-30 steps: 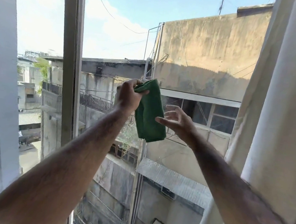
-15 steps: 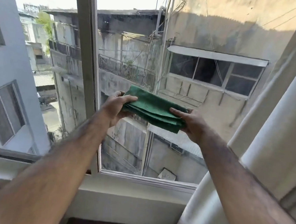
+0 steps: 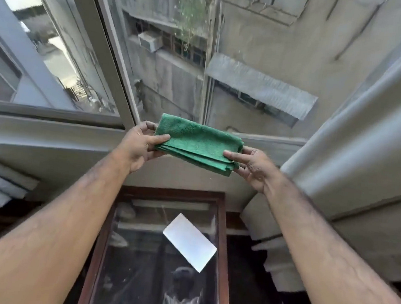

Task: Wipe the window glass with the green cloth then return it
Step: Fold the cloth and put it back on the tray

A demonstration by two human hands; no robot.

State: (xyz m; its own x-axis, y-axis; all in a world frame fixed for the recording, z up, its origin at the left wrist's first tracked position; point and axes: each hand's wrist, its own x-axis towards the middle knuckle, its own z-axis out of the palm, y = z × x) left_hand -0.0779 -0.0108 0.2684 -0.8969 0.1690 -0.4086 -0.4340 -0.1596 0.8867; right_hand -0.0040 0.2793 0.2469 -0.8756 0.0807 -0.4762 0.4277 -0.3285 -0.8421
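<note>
— Green, is it? What does the cloth (image 3: 199,143) look like?

— Green terry, folded flat into several layers, their edges stacked along the near side. It is held level in the air between both hands.

— How do the hands have it?

— The left hand (image 3: 138,145) pinches the left end, thumb on top and fingers beneath. The right hand (image 3: 252,166) pinches the right end the same way. Both are clasped on it.

— Where does that put it?

— Just in front of the window sill (image 3: 48,133), with the window glass (image 3: 177,75) beyond the hands and a curtain (image 3: 359,134) to the right of the right hand. Below the hands stands a glass-topped cabinet (image 3: 224,241) with a white card (image 3: 189,242) on it.

— Anything different from 1 second ago?

— Yes. Then only the left hand gripped the cloth, hanging upright against the glass, while the right hand was open beside it. Now it lies flat, lower, and off the glass.
</note>
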